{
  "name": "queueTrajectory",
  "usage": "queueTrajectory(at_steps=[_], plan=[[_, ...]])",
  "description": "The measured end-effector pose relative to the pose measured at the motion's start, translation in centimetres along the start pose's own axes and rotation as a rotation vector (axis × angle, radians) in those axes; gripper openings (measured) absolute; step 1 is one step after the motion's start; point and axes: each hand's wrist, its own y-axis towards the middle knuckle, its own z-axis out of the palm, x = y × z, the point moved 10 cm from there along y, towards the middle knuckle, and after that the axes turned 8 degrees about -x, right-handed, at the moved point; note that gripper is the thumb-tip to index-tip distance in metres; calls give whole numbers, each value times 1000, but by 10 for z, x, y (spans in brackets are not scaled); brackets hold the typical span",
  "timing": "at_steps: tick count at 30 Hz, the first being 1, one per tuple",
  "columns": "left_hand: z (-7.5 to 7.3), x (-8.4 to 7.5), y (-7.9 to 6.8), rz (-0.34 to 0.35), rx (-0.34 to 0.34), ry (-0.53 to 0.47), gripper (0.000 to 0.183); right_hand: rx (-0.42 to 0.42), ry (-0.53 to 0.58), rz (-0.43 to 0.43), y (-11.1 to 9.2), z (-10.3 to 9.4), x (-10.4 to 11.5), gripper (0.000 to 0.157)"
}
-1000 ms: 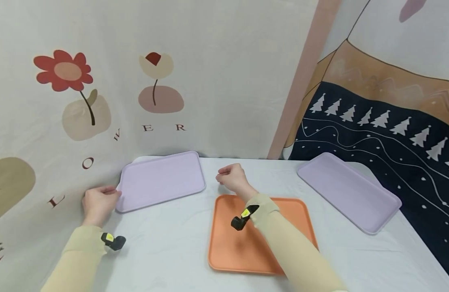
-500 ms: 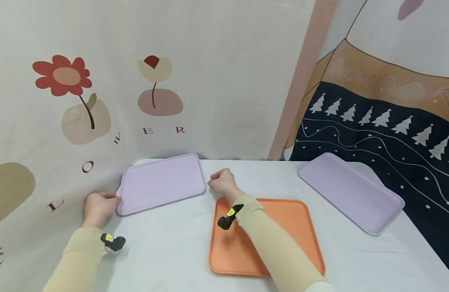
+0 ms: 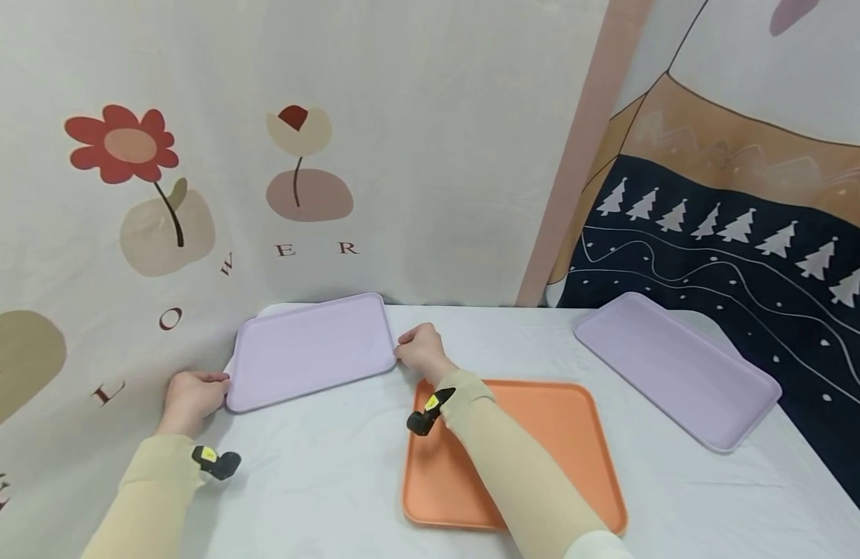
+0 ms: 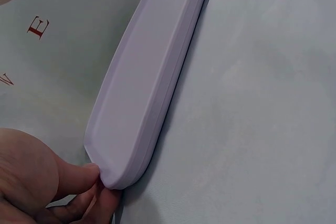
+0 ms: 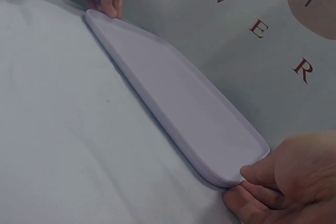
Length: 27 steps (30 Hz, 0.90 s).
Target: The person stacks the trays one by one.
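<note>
A lilac rectangular tray lies at the back left of the white table, slightly askew. My left hand pinches its left end, thumb at the rim. Up close in the left wrist view, a lengthwise line runs along the side of the tray. At the opposite end my right hand holds the near right corner. The right wrist view has that thumb over the rim and the fingers curled below the edge. Nothing lies on the tray's flat face.
An orange tray lies front centre, partly covered by my right forearm. Another lilac tray lies angled at the right. Behind the table hangs a printed cloth, close to the held tray's far edge.
My right hand has moved left from beside the tray and taken hold of its right end. The left hand stays at the left end.
</note>
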Motion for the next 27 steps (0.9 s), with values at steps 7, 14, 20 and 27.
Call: queueTrajectory(at_steps=[7, 14, 20, 27], plan=[[5, 0, 0, -8, 33, -6, 39, -17, 27, 4, 3, 1, -5, 14], [8, 2, 1, -4, 41, 1, 39, -20, -8, -12, 3, 2, -5, 14], [8, 0, 0, 4, 31, 9, 39, -31, -74, -67, 2, 3, 2, 17], [6, -3, 0, 0, 35, 42, 39, -34, -88, -64, 0, 9, 6, 21]])
